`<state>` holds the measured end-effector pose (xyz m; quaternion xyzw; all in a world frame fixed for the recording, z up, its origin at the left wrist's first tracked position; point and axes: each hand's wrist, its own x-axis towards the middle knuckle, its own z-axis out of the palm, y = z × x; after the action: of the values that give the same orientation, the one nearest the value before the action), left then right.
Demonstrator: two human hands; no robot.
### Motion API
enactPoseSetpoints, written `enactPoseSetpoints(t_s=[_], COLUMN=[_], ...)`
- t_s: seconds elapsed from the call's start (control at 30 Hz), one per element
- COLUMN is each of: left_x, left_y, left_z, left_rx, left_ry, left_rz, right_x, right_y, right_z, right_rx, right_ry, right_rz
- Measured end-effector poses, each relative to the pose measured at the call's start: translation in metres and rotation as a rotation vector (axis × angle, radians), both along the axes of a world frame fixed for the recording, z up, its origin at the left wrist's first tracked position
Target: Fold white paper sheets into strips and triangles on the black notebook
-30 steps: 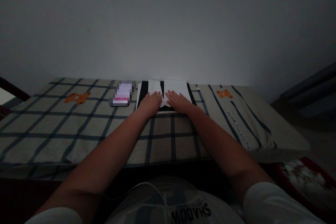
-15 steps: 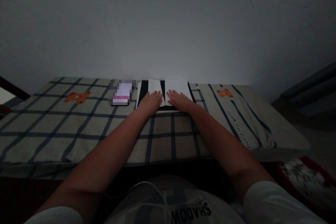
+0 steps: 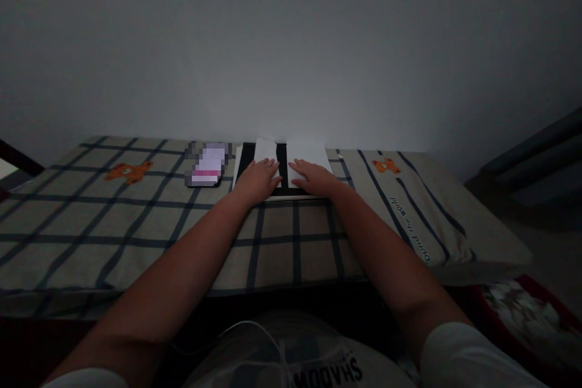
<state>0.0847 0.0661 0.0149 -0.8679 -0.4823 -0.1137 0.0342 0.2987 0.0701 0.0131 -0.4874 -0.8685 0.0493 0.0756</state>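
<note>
My left hand (image 3: pixel 258 182) lies flat with its fingers spread on a narrow white paper piece (image 3: pixel 265 150). My right hand (image 3: pixel 314 178) rests palm down, fingers apart, on a wider white paper piece (image 3: pixel 307 150). Both pieces lie on a black sheet or cover (image 3: pixel 282 168), which shows as a strip between them and along the left side. White page edges (image 3: pixel 237 163) stick out at the left from under the black. My palms hide the near parts of the paper.
A phone (image 3: pixel 209 165) with a lit, blurred screen lies left of the papers. Everything rests on a checked cloth (image 3: pixel 295 242) with printed orange bears, against a grey wall (image 3: pixel 291 48). A thin white cable (image 3: pixel 248 322) crosses my shirt. A red-rimmed container (image 3: pixel 527 309) with pale contents stands at lower right.
The two white paper pieces are farther apart, and the black strip between them shows wider. My hands remain flat on them, with a slightly larger gap between. The view has shifted a little.
</note>
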Motion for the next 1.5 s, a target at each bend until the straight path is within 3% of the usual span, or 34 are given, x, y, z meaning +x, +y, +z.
enactPoseSetpoints(t_s=[0.3,0.5,0.67,0.83,0.97,1.07,1.2,1.33,1.5], left_x=[-0.003,-0.007,-0.013,-0.023,-0.029,-0.030,-0.025,-0.016,-0.009], left_y=[0.000,0.005,0.007,0.009,0.012,0.013,0.013,0.007,-0.002], left_z=[0.006,0.008,0.014,0.021,0.023,0.023,0.020,0.021,0.024], left_rx=[0.055,0.130,0.171,0.317,0.443,0.493,0.447,0.356,0.162], left_ry=[-0.162,-0.447,-0.694,-1.000,-1.181,-1.246,-1.244,-1.250,-1.305], left_rz=[-0.042,-0.021,0.110,0.282,0.342,0.338,0.320,0.263,0.177], right_x=[-0.005,-0.005,-0.003,-0.003,-0.001,0.000,-0.004,-0.010,-0.012], right_y=[0.000,0.003,0.006,0.009,0.012,0.014,0.013,0.010,0.011], right_z=[0.007,0.007,0.006,0.004,0.003,0.005,0.008,0.009,0.009], right_rx=[0.118,0.151,0.165,0.179,0.181,0.089,-0.100,-0.204,-0.292], right_ry=[0.088,0.192,0.257,0.353,0.548,0.748,1.008,1.102,1.289], right_rz=[0.043,0.067,0.035,-0.041,-0.158,-0.230,-0.188,-0.122,-0.236])
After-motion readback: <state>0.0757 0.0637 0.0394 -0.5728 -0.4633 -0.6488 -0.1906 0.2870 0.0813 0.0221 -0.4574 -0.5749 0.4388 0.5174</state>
